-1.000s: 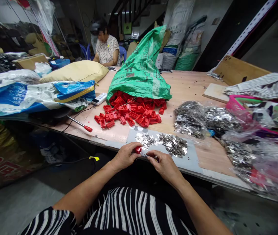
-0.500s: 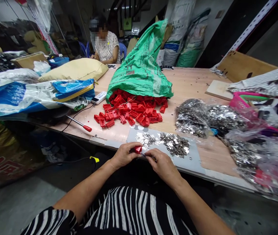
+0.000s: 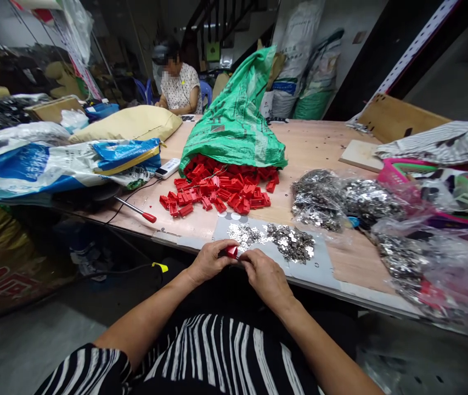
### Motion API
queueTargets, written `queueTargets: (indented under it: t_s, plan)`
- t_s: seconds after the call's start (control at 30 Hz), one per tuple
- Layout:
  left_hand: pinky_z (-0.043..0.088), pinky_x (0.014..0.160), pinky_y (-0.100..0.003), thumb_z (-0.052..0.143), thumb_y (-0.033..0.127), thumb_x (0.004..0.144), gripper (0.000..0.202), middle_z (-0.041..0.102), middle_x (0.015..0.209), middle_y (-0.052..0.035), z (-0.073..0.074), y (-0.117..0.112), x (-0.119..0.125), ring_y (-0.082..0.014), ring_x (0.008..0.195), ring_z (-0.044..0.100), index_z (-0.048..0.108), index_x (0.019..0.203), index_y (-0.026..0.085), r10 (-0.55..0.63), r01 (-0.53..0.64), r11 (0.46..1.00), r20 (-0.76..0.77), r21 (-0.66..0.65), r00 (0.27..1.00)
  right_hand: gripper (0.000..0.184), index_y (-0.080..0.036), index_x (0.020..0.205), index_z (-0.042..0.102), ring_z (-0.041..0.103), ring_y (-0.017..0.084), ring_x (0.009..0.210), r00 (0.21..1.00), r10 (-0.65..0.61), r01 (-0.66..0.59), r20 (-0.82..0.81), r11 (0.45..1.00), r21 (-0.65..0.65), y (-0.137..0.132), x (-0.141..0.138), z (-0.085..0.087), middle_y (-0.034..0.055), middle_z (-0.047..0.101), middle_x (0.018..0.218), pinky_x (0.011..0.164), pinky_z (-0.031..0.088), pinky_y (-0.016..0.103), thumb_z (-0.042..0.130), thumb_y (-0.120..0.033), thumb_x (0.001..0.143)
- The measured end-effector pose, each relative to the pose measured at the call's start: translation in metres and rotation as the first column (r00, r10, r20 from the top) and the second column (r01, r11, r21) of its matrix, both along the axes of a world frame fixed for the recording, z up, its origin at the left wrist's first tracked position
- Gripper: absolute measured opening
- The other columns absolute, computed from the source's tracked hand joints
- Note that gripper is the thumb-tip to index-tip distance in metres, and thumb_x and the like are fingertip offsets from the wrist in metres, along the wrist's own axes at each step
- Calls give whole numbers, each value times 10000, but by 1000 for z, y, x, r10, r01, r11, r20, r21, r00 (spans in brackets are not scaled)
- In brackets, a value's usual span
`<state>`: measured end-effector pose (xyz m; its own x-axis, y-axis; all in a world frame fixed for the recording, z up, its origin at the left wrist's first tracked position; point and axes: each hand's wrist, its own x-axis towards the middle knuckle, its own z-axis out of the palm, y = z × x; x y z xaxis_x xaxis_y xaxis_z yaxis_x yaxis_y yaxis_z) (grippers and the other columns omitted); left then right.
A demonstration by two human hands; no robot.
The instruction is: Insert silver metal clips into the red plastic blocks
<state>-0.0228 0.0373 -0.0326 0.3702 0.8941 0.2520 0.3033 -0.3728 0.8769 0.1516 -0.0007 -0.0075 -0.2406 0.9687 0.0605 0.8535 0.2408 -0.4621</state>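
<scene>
My left hand (image 3: 211, 260) pinches a small red plastic housing (image 3: 231, 251) between thumb and fingers at the table's front edge. Close beside it, my right hand (image 3: 264, 274) has its fingers closed on a thin dark tool (image 3: 238, 258). The tool's tip meets the housing's right side; most of its length is covered by my fingers. Just beyond my hands, two piles of small flat metal pieces, a brighter pile (image 3: 244, 235) and a darker pile (image 3: 293, 243), lie on a grey mat (image 3: 320, 267).
Loose red housings (image 3: 221, 192) spill from a green woven sack (image 3: 234, 131). Clear bags of metal pieces (image 3: 318, 197) lie at right beside a pink basket (image 3: 394, 173). A red-tipped lever (image 3: 148, 217) juts out at left. Another person (image 3: 180, 88) sits across the table.
My right hand has shifted slightly left, closer to the red housing, and less of the tool shows. My left hand keeps its hold. The view has turned slightly.
</scene>
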Motion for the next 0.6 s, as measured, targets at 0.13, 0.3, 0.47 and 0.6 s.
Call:
queueTargets:
  t_s: [0.13, 0.3, 0.47, 0.6]
  plan:
    - [467, 888, -300, 700, 180, 723, 332, 683, 1030, -38, 6, -4, -1, -179, 943, 627, 639, 1048, 204, 34, -34, 999, 3, 5, 999, 232, -228, 1070, 590, 613, 200, 883, 993, 4, -4, -117, 1000, -2, -2, 11, -3, 63, 607, 976, 786, 471, 326, 417, -223, 917]
    - [456, 832, -275, 703, 196, 733, 271, 648, 943, -23, 15, -11, 0, -157, 873, 601, 608, 986, 187, 66, -65, 998, 60, -16, 996, 204, -229, 1040, 543, 605, 199, 890, 947, 26, -43, -319, 998, -46, -9, 22, -1, 63, 635, 986, 804, 464, 339, 378, -281, 933]
    - [443, 843, -267, 722, 236, 724, 367, 619, 991, -26, 25, -22, 8, -143, 886, 580, 585, 1062, 196, 122, -57, 975, 305, -214, 945, 386, -252, 1323, 422, 593, 159, 680, 923, 38, -116, -382, 976, -182, -19, 28, 8, -13, 644, 729, 696, 446, 291, 305, -372, 975]
    - [473, 790, -270, 708, 299, 761, 257, 642, 852, -16, 30, -31, 14, -125, 773, 620, 583, 942, 166, 227, 224, 800, 626, -557, 746, 470, -252, 1434, 320, 570, 146, 635, 906, 89, -180, -413, 966, -186, -24, 25, 17, -37, 597, 658, 693, 437, 276, 300, -370, 979]
